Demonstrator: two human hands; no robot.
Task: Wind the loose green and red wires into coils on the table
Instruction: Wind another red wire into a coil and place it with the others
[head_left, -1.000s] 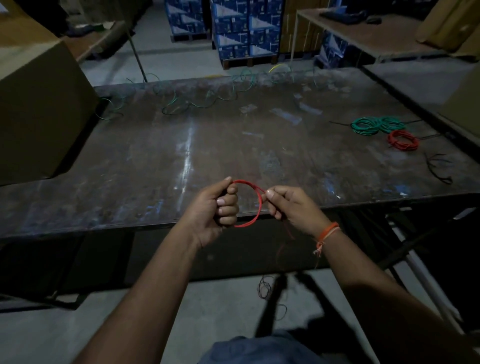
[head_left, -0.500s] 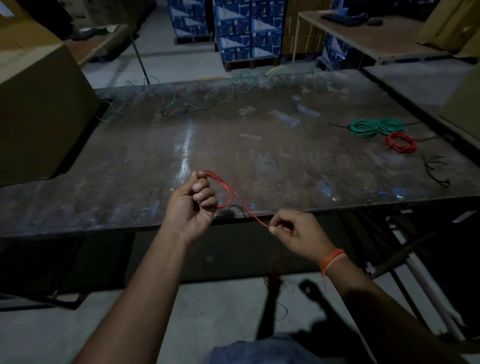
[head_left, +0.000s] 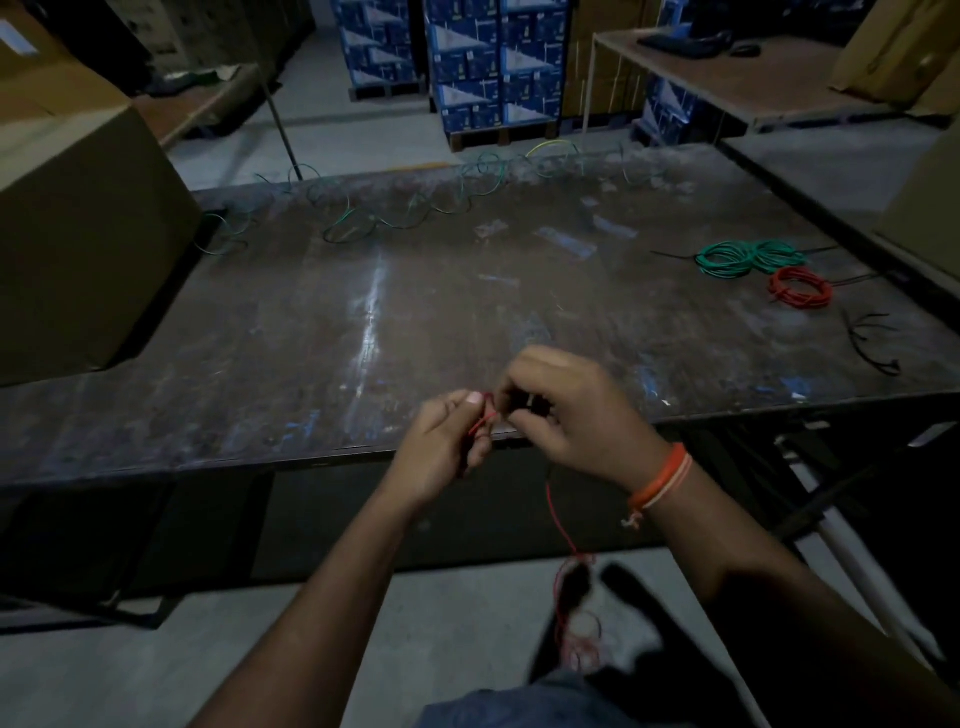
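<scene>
1. Visibility: dim, and blurred at the hands. Red wire (head_left: 485, 415) shows only as short bits between the two hands; any coil shape is hidden behind the fingers, so I can't tell how many turns there are.
2. Left hand (head_left: 447, 441): at the near table edge, fingers curled round the red wire, thumb on top pinning it.
3. Right hand (head_left: 566, 410): touching the left hand from the right, fingers bent inward at the same spot and apparently pinching the wire. The actual contact is hidden behind the knuckles. Orange thread band (head_left: 660, 480) on its wrist.
4. Red wire's slack drops below the right hand, past the table edge, into a loose tangle near the floor (head_left: 576, 639). Lower part is smeared, end not visible.
5. Table (head_left: 311, 338): dark and worn, scuffed pale streak ahead of the left hand.
6. Far ahead of both hands, along the back edge: loose green wire (head_left: 395, 218) in sprawling loops. Its left end runs behind the cardboard box (head_left: 78, 234), which sits on the table's left corner, cut off by the frame.
7. Far right of the right hand: finished green coil (head_left: 748, 257), red coil (head_left: 800, 288) just beside it, black ties (head_left: 867, 343) nearer the edge.
8. Background: blue cartons (head_left: 478, 62) stacked beyond the table; detail unreadable.
</scene>
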